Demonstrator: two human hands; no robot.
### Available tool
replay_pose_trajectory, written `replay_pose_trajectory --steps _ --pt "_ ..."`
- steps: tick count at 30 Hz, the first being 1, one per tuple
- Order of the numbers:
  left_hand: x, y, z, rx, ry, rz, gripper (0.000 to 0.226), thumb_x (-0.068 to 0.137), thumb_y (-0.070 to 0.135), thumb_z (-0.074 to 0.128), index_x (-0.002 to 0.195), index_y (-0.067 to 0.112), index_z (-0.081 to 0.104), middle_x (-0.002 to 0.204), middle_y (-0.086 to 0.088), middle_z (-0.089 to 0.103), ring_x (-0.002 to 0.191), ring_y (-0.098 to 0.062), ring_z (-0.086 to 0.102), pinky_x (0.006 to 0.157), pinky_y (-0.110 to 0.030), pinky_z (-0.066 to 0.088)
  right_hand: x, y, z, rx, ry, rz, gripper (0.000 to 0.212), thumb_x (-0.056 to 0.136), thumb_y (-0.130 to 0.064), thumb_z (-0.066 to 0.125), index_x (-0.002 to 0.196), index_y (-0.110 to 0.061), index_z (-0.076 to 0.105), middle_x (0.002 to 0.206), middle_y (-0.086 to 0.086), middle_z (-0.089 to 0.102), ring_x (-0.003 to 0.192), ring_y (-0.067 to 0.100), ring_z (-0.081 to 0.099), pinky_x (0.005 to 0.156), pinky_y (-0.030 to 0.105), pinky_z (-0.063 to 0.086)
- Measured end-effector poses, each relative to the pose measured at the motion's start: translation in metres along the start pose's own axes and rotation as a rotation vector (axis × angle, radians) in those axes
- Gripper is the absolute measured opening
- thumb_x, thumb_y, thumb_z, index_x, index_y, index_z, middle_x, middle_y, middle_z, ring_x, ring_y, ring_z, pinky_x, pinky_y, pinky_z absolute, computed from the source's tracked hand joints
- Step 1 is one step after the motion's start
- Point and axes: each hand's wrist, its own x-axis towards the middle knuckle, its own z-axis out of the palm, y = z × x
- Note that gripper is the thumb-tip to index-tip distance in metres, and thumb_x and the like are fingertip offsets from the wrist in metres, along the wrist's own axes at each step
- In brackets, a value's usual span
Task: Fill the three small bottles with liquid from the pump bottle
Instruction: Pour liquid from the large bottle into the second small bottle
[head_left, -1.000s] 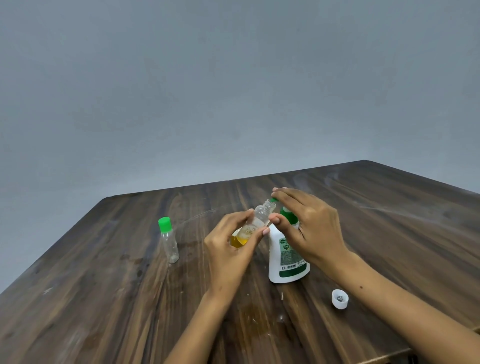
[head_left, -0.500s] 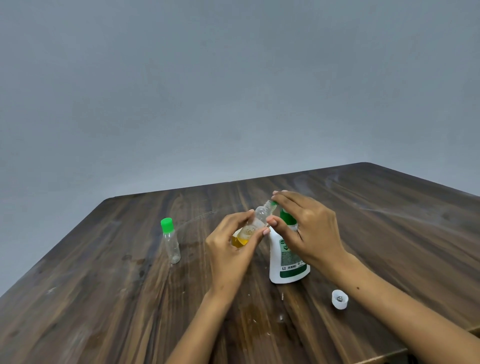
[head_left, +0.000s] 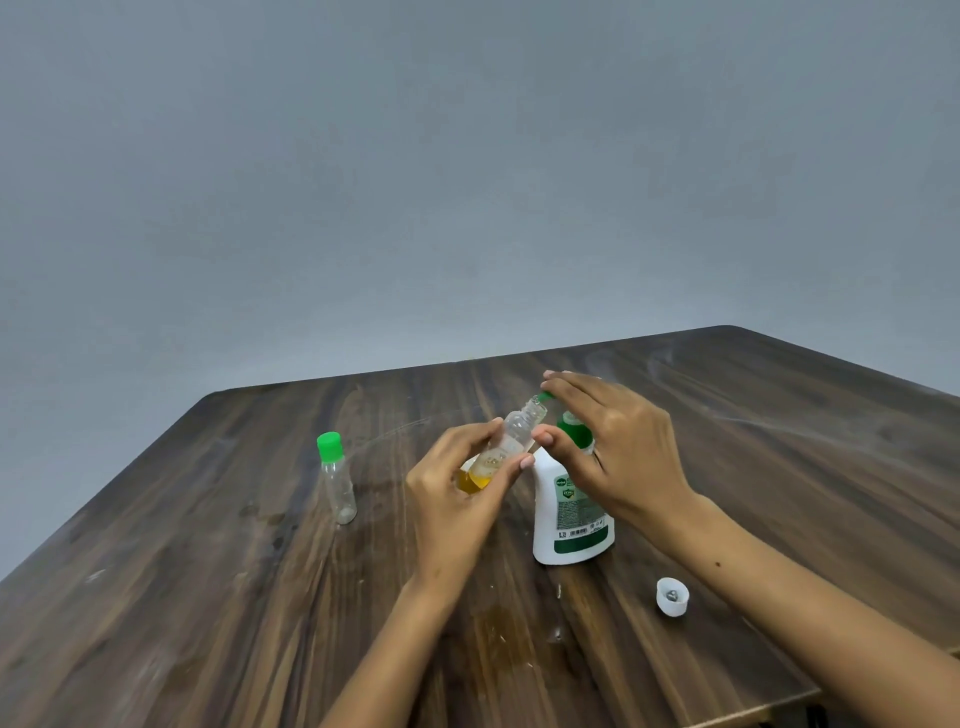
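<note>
Gripping the small clear bottle (head_left: 511, 441) tilted in our left hand (head_left: 457, 499), mid-frame, we aim its mouth at the nozzle while our right hand (head_left: 618, 452), fingers straight, presses the pump bottle (head_left: 571, 525).

1. The pump bottle (head_left: 573, 519) is white plastic with a green band near its base and a printed label, topped by a green pump head. It stands upright on the tabletop (head_left: 208, 571), its pump mostly covered.
2. A small clear bottle (head_left: 506, 447) is uncapped and tilted, its open neck pointing up toward the green spout, with yellow liquid pooled at its lower end.
3. A second small clear bottle (head_left: 337, 480) with a green cap stands upright, well to the left, and looks empty.
4. A small white cap (head_left: 672, 596) lies open side up, near the pump bottle's right.
</note>
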Motion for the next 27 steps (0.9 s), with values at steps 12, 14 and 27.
replay_pose_trajectory --steps 12,14,27 --pt "0.000 0.001 -0.001 0.013 -0.014 0.010 0.038 0.071 0.024 0.085 0.104 0.007 0.074 0.099 0.005 0.071 0.095 -0.003 0.067 0.081 -0.014 0.051 -0.001 0.002 0.000 0.022 0.025 -0.002 0.074 0.094 -0.066 0.025 0.102 -0.010 0.072 0.108 0.003 0.071 0.096 0.019 0.067 0.077 0.020 0.044" --pt "0.000 0.002 -0.002 0.001 -0.011 0.013 0.038 0.072 0.026 0.083 0.103 0.007 0.074 0.099 0.005 0.071 0.096 -0.003 0.067 0.081 -0.014 0.051 -0.003 0.000 0.004 0.021 0.026 0.009 0.073 0.094 -0.066 0.026 0.102 -0.010 0.072 0.108 0.002 0.070 0.097 0.018 0.067 0.078 0.022 0.046" --pt "0.001 0.002 -0.002 0.003 -0.020 0.013 0.040 0.074 0.032 0.079 0.104 0.006 0.073 0.100 0.003 0.072 0.096 -0.003 0.067 0.081 -0.012 0.051 -0.004 -0.003 0.003 0.011 0.014 0.023 0.075 0.093 -0.068 0.025 0.101 -0.010 0.072 0.104 0.001 0.071 0.091 0.017 0.067 0.072 0.021 0.047"
